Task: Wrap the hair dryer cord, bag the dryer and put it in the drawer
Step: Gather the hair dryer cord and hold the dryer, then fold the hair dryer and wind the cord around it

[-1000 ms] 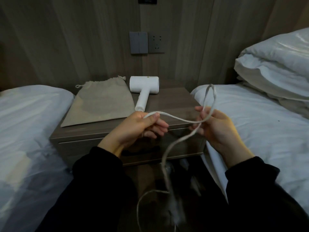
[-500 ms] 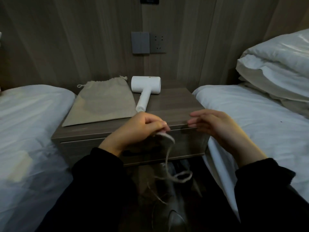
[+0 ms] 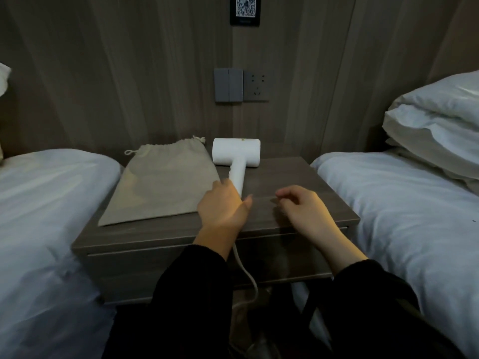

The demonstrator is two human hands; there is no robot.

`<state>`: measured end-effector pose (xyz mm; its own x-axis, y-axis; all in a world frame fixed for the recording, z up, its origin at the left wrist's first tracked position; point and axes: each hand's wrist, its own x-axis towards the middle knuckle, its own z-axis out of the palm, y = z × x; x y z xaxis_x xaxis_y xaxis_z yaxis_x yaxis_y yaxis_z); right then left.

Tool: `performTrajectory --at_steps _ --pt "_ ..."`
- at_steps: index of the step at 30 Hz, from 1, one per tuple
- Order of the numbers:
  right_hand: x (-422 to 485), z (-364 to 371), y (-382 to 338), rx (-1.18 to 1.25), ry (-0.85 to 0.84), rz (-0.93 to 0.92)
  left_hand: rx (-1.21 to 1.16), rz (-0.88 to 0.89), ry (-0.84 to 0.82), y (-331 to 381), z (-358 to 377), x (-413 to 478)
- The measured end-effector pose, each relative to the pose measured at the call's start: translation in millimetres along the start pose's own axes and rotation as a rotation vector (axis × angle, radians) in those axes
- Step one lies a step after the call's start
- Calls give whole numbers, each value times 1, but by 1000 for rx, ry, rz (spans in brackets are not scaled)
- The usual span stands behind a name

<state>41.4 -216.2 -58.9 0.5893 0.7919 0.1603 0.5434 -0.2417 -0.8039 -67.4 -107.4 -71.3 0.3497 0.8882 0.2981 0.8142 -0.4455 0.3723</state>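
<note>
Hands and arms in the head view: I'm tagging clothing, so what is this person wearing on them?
Both forearms are covered by long black sleeves ending at the wrists. The left hand and right hand are bare: no gloves, and no rings, watch or markings can be made out in the dim light.

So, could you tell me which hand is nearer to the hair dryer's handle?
The left hand: it is at the lower end of the hair dryer handle. The right hand hovers apart, to the handle's right.
</note>
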Motion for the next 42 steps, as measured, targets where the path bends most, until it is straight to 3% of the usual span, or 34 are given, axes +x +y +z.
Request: performTrajectory --at_steps 4,10,15,20,24,26,29,31,33,38,40,42 --pt "13 1 4 177 -66 75 49 12 -1 3 7 15" --pt "22 -3 12 266 -29 177 -25 5 103 8 -4 21" --pt "21 -10 5 751 -132 371 -109 83 46 12 -10 -6" --pt "9 -19 -6 1032 -265 457 -165 323 334 17 3 -47" --pt "-2 -24 -12 1103 -195 401 -102 496 506 14 7 -67" --pt "-9 -22 -14 1075 -93 353 -116 539 459 12 9 -77" --pt "-20 -21 -11 913 67 276 -190 640 234 6 5 -86" --pt "-25 -23 -7 783 133 231 -401 638 9 1 -6 -87" --pt "-29 -28 -3 650 148 174 -662 523 -149 -4 -17 -87" --pt "-45 -52 -2 522 -139 -8 -1085 206 -144 -22 -33 -73" --pt "-52 -60 -1 383 -278 -137 -1351 8 -209 -26 -44 -66" --pt "-56 -62 -1 271 -407 -226 -1522 -39 -319 -35 -52 -61"
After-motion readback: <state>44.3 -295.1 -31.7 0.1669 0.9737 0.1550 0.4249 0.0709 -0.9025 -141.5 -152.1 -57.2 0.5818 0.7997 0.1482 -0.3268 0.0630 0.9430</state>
